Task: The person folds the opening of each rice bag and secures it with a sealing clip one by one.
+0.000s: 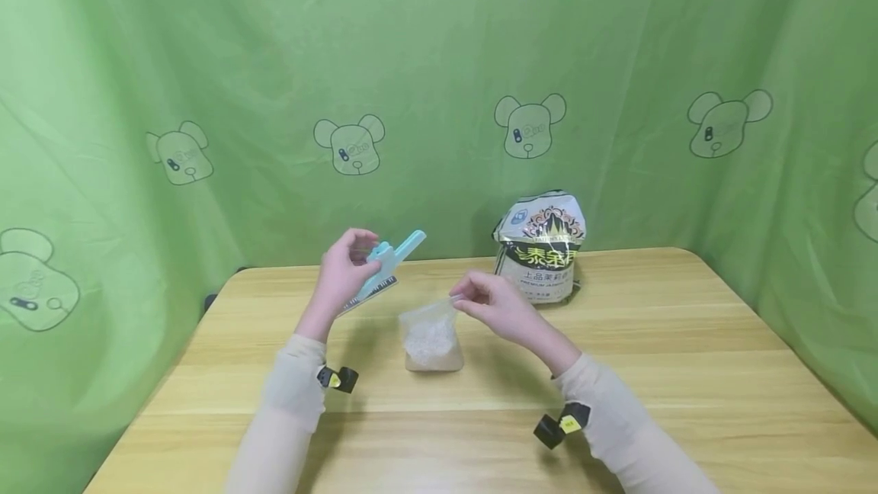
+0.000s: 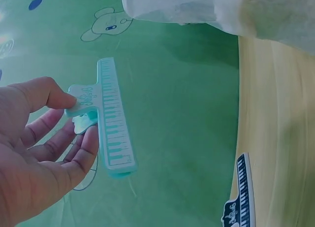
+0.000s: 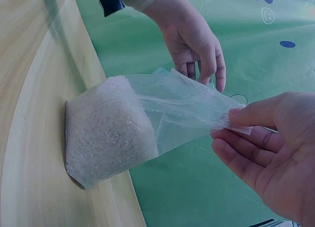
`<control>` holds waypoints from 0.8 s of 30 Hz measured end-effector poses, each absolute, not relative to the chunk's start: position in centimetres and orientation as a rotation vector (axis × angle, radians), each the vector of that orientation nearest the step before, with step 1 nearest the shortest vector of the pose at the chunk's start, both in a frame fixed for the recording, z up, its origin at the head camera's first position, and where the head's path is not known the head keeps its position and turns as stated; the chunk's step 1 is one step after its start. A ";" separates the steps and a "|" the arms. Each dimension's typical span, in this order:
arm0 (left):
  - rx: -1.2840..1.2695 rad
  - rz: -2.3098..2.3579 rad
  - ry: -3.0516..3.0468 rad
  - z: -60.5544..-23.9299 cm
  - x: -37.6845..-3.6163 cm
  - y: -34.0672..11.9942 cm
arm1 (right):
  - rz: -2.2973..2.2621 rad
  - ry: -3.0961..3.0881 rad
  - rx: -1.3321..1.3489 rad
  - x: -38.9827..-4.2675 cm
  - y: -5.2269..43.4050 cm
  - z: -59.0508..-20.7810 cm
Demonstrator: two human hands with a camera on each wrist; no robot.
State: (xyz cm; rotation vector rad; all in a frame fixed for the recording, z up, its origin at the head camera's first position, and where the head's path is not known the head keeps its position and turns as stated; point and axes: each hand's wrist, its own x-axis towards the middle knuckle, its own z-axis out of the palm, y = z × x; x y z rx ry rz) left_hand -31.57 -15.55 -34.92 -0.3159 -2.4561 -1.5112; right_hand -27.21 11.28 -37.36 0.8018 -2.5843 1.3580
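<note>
Where green bear-print cloth point(image 1: 439, 59) hangs, a wooden table point(image 1: 686, 372) stands.

You've got a smooth turquoise plastic clip point(image 2: 110, 121), semi-matt w/ printed white piano keys. The small bag point(image 3: 142, 126) is thin clear plastic film, crinkly & slightly glossy, w/ grainy white rice inside. Table point(image 1: 686, 341): light wood-grain top, smooth, satin sheen. Backdrop point(image 1: 206, 44) is soft matt green cloth, creased. Rice sack point(image 1: 542, 250) at back: glossy printed plastic.
</note>
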 end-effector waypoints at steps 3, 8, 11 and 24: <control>-0.333 -1.510 -2.463 -34.7 -30.9 -15.9 | 1.359 -2.580 0.806 -27.2 11.3 -37.3; -0.380 -1.504 -2.493 -34.6 -29.9 -16.5 | 1.356 -2.576 0.817 -27.1 11.3 -37.3; -0.403 -1.513 -2.522 -34.6 -29.3 -17.0 | 1.354 -2.577 0.817 -27.1 11.3 -37.3; -0.438 -1.717 -2.573 -35.1 -27.9 -18.9 | 1.355 -2.573 0.811 -27.0 11.3 -37.4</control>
